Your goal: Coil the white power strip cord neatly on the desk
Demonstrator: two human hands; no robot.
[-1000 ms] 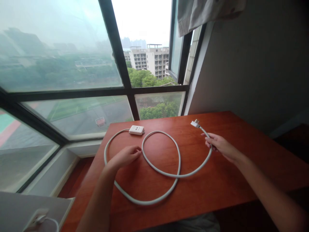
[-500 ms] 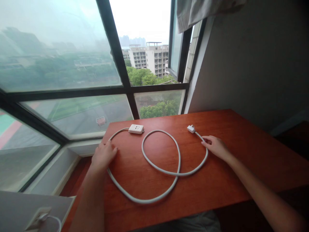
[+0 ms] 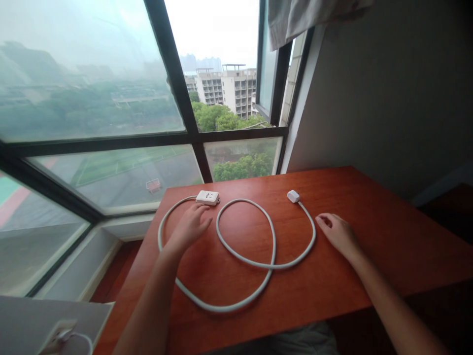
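Observation:
A white extension cord (image 3: pixel 274 231) lies on the reddish-brown table, its cable crossing itself in a large loop. At the far left end is its socket block (image 3: pixel 207 198), with the outlet face up. My left hand (image 3: pixel 194 224) reaches just in front of that block, fingers apart and holding nothing; I cannot tell whether a fingertip touches it. The plug (image 3: pixel 293 196) rests toward the back right, its pins out of sight. To the right of the cable, my right hand (image 3: pixel 337 234) hovers or rests, loosely curled with a gap between thumb and fingers, and nothing in it.
The wooden table (image 3: pixel 377 236) meets a dark-framed window (image 3: pixel 148 143) at the back and left. A grey wall (image 3: pixel 373 108) stands on the right. Low at the left, a wall socket (image 3: pixel 59 335) has a white plug and lead in it. A curtain (image 3: pixel 306 19) hangs above.
My left hand has left the cable's left bend and moved right and forward to the socket block. My right hand has let go of the cable and shifted right. The plug has rolled over.

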